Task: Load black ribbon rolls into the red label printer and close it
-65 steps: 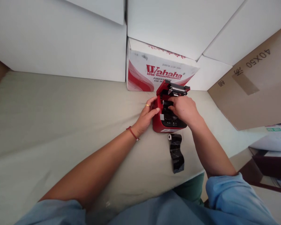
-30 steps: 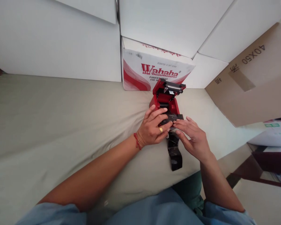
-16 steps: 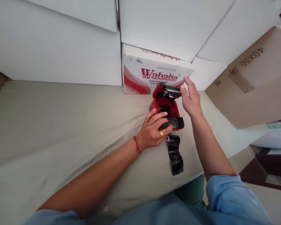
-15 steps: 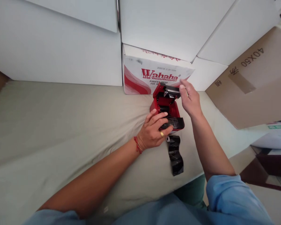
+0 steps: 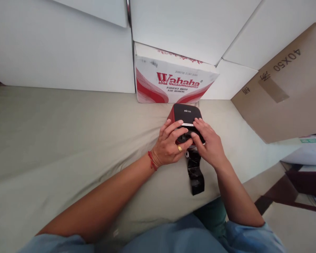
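Observation:
A small red printer with a black lid [image 5: 186, 114] sits on the beige cloth surface [image 5: 68, 140], its lid down. My left hand [image 5: 170, 144], with a gold ring and a red wrist cord, curls over the printer's front left. My right hand [image 5: 209, 144] rests on its front right, fingers bent onto the black front panel. A strip of black film [image 5: 195, 172] trails from under the hands toward me, with a small white core beside it.
A white and red Wahaha carton [image 5: 171, 79] stands right behind the printer, among stacked white boxes [image 5: 60, 49]. A brown cardboard box marked 40X50 [image 5: 281, 88] leans at the right. The surface's edge drops off at lower right.
The printer's lid, open half a second ago, is now down. My right hand came back from the raised lid to the printer's front beside my left hand.

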`<state>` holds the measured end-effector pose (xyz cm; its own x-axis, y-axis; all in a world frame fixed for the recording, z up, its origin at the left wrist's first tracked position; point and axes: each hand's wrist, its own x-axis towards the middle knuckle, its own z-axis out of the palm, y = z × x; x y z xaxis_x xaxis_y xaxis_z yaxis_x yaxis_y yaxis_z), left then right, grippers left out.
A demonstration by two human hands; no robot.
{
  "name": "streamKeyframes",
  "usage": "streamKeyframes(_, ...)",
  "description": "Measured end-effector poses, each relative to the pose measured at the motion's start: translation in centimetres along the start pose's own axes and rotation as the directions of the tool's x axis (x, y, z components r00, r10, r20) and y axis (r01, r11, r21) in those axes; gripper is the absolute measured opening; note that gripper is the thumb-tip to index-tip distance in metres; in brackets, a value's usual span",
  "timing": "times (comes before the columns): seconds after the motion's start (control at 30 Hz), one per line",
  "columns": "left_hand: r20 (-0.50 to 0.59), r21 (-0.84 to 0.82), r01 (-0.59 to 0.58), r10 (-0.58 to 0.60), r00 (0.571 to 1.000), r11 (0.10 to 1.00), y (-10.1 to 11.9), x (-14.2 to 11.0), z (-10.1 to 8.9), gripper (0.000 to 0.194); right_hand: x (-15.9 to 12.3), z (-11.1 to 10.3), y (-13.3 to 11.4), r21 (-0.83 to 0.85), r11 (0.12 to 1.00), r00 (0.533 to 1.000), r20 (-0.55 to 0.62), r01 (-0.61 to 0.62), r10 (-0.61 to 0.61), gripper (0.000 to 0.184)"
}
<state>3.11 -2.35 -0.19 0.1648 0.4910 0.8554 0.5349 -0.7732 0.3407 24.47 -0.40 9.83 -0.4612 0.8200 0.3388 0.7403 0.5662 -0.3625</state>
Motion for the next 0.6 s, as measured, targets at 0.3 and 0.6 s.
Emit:
streamKeyframes(0.3, -0.06, -0.144, 0.21, -0.22, 0.974, 0.967, -0.5, 0.9, -1.0, 0.055, -0.2, -0.5, -0.2, -0.091, 0.995, 0.995, 0.095, 0.05, -0.041, 0.051)
streamKeyframes(0.6, -0.001, -0.457, 0.414, -0.466, 0.885, 0.787, -0.9, 1.6, -1.0, 0.047, -0.5, 0.6, 0.2, -0.044, 0.998, 0.999, -0.007, 0.052, -0.052, 0.045)
